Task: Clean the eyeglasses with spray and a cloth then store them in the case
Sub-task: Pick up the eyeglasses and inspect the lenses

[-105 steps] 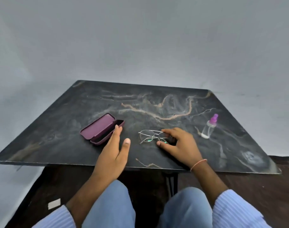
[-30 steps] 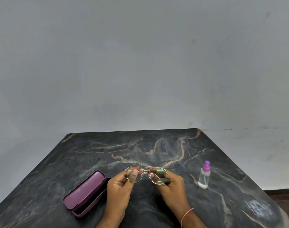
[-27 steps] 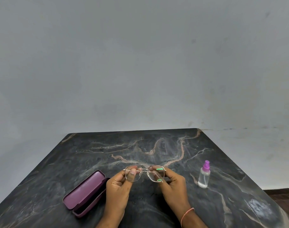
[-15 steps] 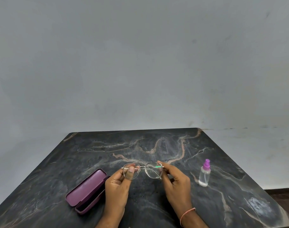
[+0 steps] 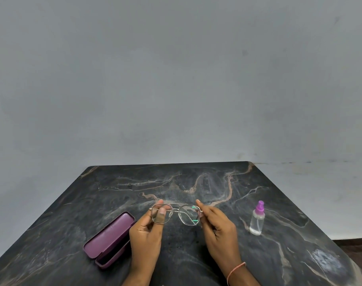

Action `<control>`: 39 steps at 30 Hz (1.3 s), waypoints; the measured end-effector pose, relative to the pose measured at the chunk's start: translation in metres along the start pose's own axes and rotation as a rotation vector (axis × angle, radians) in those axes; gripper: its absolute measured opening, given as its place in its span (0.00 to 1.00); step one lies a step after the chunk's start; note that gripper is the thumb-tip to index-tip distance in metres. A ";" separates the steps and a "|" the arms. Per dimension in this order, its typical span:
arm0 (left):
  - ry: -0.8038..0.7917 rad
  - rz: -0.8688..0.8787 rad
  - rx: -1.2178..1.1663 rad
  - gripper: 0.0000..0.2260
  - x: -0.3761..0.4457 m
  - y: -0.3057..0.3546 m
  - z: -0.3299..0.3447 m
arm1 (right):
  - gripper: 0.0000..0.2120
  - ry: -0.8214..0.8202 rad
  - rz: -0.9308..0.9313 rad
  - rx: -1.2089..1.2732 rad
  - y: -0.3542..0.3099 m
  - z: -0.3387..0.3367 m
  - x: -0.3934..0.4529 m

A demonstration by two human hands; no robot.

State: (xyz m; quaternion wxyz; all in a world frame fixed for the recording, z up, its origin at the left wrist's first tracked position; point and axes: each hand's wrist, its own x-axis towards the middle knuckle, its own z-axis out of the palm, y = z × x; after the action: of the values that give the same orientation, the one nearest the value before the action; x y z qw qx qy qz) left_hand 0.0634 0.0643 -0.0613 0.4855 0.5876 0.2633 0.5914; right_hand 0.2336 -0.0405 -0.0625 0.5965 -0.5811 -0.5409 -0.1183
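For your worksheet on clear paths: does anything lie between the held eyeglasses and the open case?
Nothing visible. The eyeglasses are held above the table; the case lies open beside the left hand.

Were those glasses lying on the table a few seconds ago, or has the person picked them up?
Yes, moved. The eyeglasses lay flat on the table beside the case; now the left hand and right hand hold them above it.

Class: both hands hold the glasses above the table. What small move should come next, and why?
Probably the right hand should let go and reach for the spray bottle standing to its right, while the left hand keeps pinching the glasses: nothing has been sprayed yet.
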 end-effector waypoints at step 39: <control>-0.121 0.670 0.909 0.28 0.006 0.005 -0.023 | 0.27 0.114 0.186 0.143 0.000 -0.011 -0.003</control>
State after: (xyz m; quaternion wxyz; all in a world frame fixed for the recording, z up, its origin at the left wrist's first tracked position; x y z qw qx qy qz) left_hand 0.0411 0.0741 -0.0585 -0.0159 0.8217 0.2623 0.5057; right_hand 0.2383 -0.0513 -0.0617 0.6744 -0.5771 -0.4572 -0.0565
